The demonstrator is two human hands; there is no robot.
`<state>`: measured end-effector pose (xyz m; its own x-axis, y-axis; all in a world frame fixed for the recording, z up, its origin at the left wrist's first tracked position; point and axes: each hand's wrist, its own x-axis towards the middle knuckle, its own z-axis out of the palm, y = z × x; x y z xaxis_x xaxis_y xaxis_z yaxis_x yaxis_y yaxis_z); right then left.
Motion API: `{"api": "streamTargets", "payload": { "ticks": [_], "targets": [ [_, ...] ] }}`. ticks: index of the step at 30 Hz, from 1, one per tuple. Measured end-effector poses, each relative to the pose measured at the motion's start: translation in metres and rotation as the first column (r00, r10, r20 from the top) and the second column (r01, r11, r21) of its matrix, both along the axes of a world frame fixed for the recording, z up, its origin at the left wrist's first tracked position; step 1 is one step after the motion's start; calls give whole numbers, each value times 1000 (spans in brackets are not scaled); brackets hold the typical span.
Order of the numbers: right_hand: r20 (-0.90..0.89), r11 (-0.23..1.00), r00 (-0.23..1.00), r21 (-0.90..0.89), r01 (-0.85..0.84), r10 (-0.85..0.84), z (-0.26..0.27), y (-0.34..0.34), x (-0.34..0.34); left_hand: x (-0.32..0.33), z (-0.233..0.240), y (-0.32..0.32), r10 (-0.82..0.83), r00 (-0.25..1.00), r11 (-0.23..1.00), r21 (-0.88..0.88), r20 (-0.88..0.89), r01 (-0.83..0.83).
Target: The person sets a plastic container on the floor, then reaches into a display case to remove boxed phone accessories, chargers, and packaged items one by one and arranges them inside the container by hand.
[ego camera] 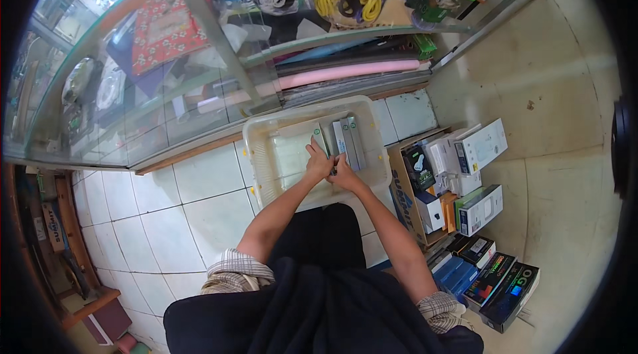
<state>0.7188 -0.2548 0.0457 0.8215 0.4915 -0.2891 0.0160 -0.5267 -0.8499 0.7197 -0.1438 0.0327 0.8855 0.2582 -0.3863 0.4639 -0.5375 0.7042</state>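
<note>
A whitish plastic basin (376, 167) stands on the tiled floor before me. Inside it, slim boxes (347, 140) with small green marks stand side by side at the right. Another pale box (319, 130), also green-marked, lies just left of them. My left hand (319, 160) is at this pale box, its index finger stretched along the surface. Close beside it, my right hand (344, 172) has its fingers bent at the lower end of the boxes. The two hands nearly meet, and what lies between their fingertips is too small to tell.
A glass display case (199, 72) with cables and rolled sheets runs along the far side. At the right, an open cardboard box (398, 179) holds several product boxes. Dark boxes (508, 299) are stacked nearer me. A wooden shelf (89, 304) stands at the left.
</note>
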Motion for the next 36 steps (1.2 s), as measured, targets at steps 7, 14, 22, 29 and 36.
{"api": "streamTargets", "payload": {
  "ticks": [7, 14, 22, 29, 36],
  "targets": [
    [112, 945, 993, -319, 70, -35, -23, -10, 7, 11, -30, -17, -38, 997, 998, -53, -69, 34],
    [-4, 813, 1000, -582, -6, 5, 11, -13, 12, 2, -69, -6, -177, 984, 971, -164, -12, 173],
    [-116, 723, 979, -661, -201, 166, -22, -25, 11, -6, -72, -9, -140, 948, 703, -703, -284, -107],
    [-110, 686, 979, -700, -199, 171, 7, -17, 7, 3, -83, -8, -70, 978, 794, -604, -198, -66],
    [-187, 663, 977, -720, -204, 97, -16, -16, 3, 5, -76, -12, -49, 979, 762, -642, -197, -91]
  ]
}}
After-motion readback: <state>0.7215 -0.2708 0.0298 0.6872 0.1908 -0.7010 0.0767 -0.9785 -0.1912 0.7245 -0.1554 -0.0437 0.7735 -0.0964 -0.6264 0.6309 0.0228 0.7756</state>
